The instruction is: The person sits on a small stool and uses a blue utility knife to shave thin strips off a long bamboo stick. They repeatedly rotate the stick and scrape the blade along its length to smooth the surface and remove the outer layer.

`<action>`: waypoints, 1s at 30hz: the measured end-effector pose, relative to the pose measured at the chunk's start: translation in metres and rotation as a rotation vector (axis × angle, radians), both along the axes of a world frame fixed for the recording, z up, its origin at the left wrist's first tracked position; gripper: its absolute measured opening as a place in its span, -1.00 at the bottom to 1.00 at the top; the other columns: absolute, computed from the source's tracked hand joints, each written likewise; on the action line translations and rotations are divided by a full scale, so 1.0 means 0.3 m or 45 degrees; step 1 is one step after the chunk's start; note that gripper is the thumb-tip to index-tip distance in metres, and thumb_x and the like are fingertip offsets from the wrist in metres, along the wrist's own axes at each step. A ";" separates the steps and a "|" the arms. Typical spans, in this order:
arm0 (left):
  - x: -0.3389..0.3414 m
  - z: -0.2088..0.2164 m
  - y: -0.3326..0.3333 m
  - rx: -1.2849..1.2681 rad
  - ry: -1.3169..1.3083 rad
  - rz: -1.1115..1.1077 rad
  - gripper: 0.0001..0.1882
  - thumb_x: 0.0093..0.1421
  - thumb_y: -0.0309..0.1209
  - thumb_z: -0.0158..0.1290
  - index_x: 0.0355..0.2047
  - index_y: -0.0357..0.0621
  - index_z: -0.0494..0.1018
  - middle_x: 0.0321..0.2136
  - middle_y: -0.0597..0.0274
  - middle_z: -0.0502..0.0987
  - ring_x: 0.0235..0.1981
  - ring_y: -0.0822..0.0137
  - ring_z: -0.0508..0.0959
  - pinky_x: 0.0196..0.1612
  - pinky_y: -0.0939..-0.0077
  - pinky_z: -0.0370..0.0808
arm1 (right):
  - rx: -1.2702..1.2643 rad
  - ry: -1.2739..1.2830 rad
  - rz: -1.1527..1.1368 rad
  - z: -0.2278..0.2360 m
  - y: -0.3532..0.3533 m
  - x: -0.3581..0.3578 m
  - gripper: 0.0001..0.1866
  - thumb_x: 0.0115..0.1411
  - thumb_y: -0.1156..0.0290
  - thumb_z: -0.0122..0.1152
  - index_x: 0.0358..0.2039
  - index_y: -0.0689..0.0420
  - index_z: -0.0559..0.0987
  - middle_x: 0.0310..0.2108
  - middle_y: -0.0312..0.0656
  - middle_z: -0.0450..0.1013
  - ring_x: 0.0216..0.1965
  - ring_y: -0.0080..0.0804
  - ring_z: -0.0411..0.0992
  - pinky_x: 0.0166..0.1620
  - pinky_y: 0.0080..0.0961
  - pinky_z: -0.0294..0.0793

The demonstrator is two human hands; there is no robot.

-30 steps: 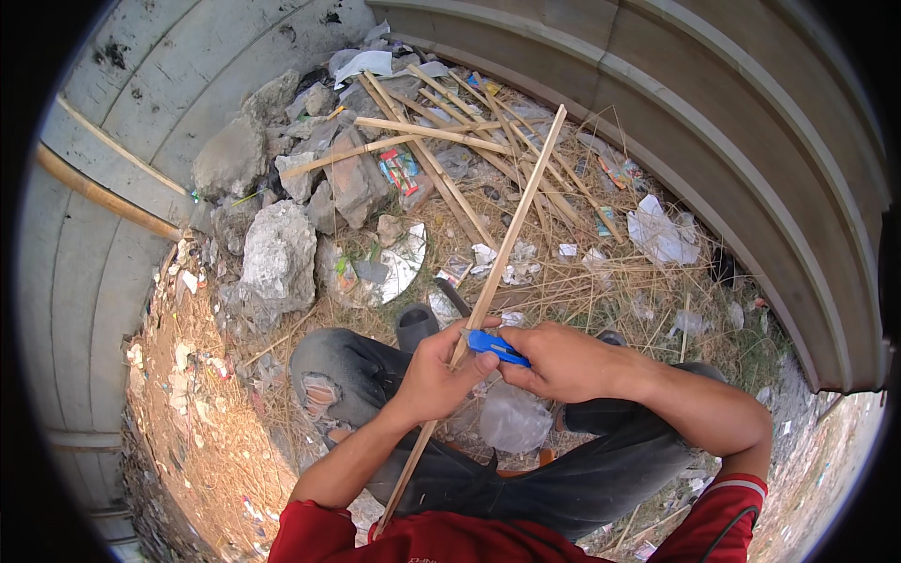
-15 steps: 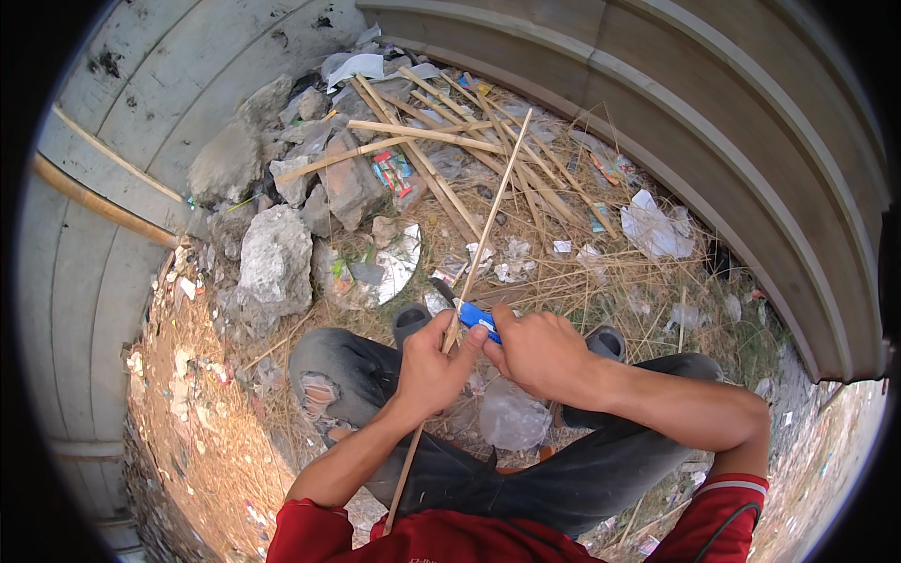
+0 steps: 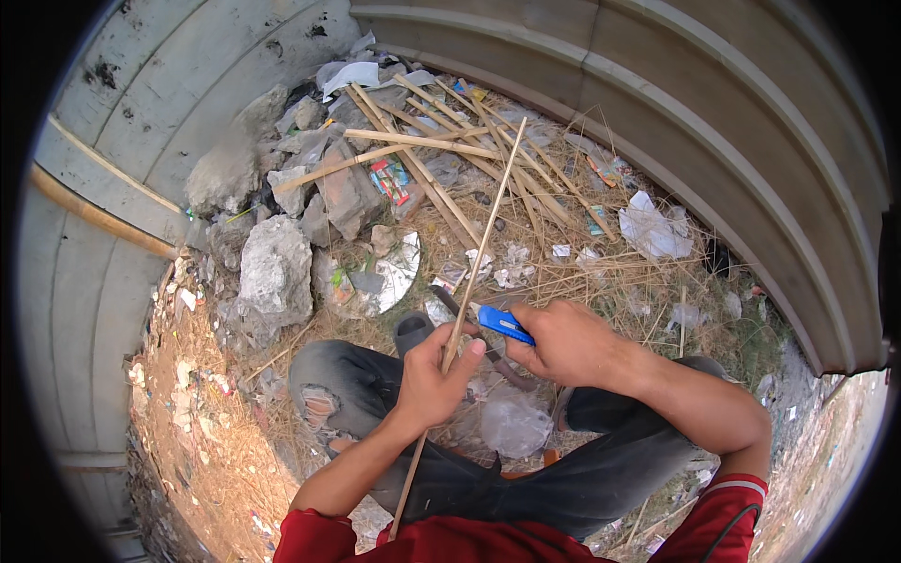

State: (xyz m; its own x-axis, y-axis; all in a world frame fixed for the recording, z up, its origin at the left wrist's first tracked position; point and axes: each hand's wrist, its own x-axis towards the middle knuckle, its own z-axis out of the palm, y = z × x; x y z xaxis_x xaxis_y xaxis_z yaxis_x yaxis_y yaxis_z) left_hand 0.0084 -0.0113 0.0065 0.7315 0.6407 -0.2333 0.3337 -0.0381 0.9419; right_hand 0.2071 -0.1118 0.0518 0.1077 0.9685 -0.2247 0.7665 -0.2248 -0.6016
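My left hand (image 3: 437, 377) is closed around a long thin bamboo strip (image 3: 489, 233), which slants from my lap up and away to the right. The thumb lies along the strip's side. My right hand (image 3: 569, 343) grips a blue utility knife (image 3: 503, 324). The knife's tip points left at the strip, just above my left hand; whether it touches cannot be told. A dark, curved, flat object (image 3: 507, 371) lies on the ground beneath the knife, partly hidden by my hands.
Several bamboo strips (image 3: 427, 141) lie crisscrossed on dry grass ahead. Rocks (image 3: 275, 266) are heaped at the left. A corrugated metal wall (image 3: 713, 122) curves around the right, and grey panels (image 3: 103, 235) stand at the left. A clear plastic bag (image 3: 515, 422) lies between my legs.
My right hand has moved a little right with the knife, away from my left hand. The knife's blade end has shifted off the strip's near section. My left hand keeps its hold.
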 end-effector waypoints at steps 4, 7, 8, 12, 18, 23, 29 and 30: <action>-0.003 -0.045 -0.008 0.021 -0.184 -0.014 -0.71 0.35 -0.26 0.14 -0.14 -0.28 0.51 -0.56 0.45 0.44 -0.50 0.66 0.31 -0.46 0.64 0.26 | -0.098 0.046 0.137 -0.033 0.007 -0.052 -0.63 0.25 0.21 0.19 -0.15 0.29 0.49 -0.43 0.16 0.57 -0.34 0.26 0.55 -0.21 0.07 0.55; -0.009 -0.043 0.001 0.016 -0.138 -0.056 -0.74 0.39 -0.25 0.10 -0.16 -0.23 0.52 -0.56 0.52 0.39 -0.50 0.67 0.27 -0.45 0.64 0.21 | -0.012 -0.032 0.122 -0.070 0.013 -0.048 -0.64 0.25 0.16 0.21 -0.19 0.22 0.49 -0.52 0.12 0.54 -0.40 0.23 0.55 -0.30 0.09 0.53; -0.001 -0.019 0.005 0.036 -0.119 -0.066 -0.74 0.39 -0.25 0.09 -0.18 -0.23 0.52 -0.56 0.51 0.39 -0.51 0.67 0.26 -0.45 0.64 0.21 | 0.031 -0.067 0.114 -0.084 0.013 -0.047 -0.65 0.25 0.14 0.22 -0.21 0.19 0.49 -0.56 0.11 0.52 -0.43 0.23 0.54 -0.34 0.09 0.51; -0.007 -0.023 0.019 0.058 -0.056 -0.042 -0.71 0.38 -0.23 0.11 -0.23 -0.27 0.51 -0.55 0.42 0.47 -0.48 0.62 0.36 -0.43 0.57 0.34 | 0.047 -0.145 0.088 -0.085 0.019 -0.069 -0.64 0.25 0.14 0.21 -0.19 0.21 0.48 -0.53 0.10 0.54 -0.43 0.22 0.55 -0.33 0.08 0.53; 0.000 -0.034 0.003 0.109 0.069 -0.026 -0.69 0.39 -0.19 0.08 -0.23 -0.24 0.51 -0.58 0.39 0.43 -0.52 0.58 0.35 -0.45 0.52 0.33 | 0.086 -0.178 -0.130 -0.073 0.065 0.007 -0.65 0.27 0.15 0.17 -0.23 0.24 0.47 -0.53 0.13 0.54 -0.43 0.21 0.55 -0.33 0.07 0.53; -0.031 -0.040 0.006 -0.018 0.032 -0.115 -0.71 0.39 -0.20 0.08 -0.21 -0.22 0.49 -0.56 0.39 0.43 -0.50 0.59 0.35 -0.43 0.53 0.34 | 0.144 -0.236 -0.077 -0.054 0.049 0.006 -0.63 0.30 0.14 0.14 -0.22 0.26 0.47 -0.53 0.15 0.55 -0.44 0.20 0.57 -0.35 0.05 0.55; -0.021 -0.028 0.001 -0.053 -0.167 -0.145 -0.71 0.41 -0.17 0.05 -0.27 -0.15 0.42 -0.57 0.54 0.34 -0.51 0.64 0.27 -0.44 0.62 0.27 | 0.015 -0.214 0.202 -0.073 -0.013 -0.085 -0.62 0.28 0.11 0.17 -0.18 0.21 0.45 -0.54 0.10 0.55 -0.43 0.16 0.58 -0.36 0.05 0.55; -0.023 -0.034 0.000 -0.022 -0.173 -0.157 -0.71 0.41 -0.17 0.05 -0.26 -0.15 0.41 -0.56 0.54 0.35 -0.51 0.64 0.27 -0.43 0.63 0.27 | 0.019 -0.221 0.191 -0.068 -0.006 -0.077 -0.62 0.28 0.11 0.18 -0.19 0.21 0.45 -0.54 0.09 0.55 -0.43 0.16 0.58 -0.35 0.05 0.55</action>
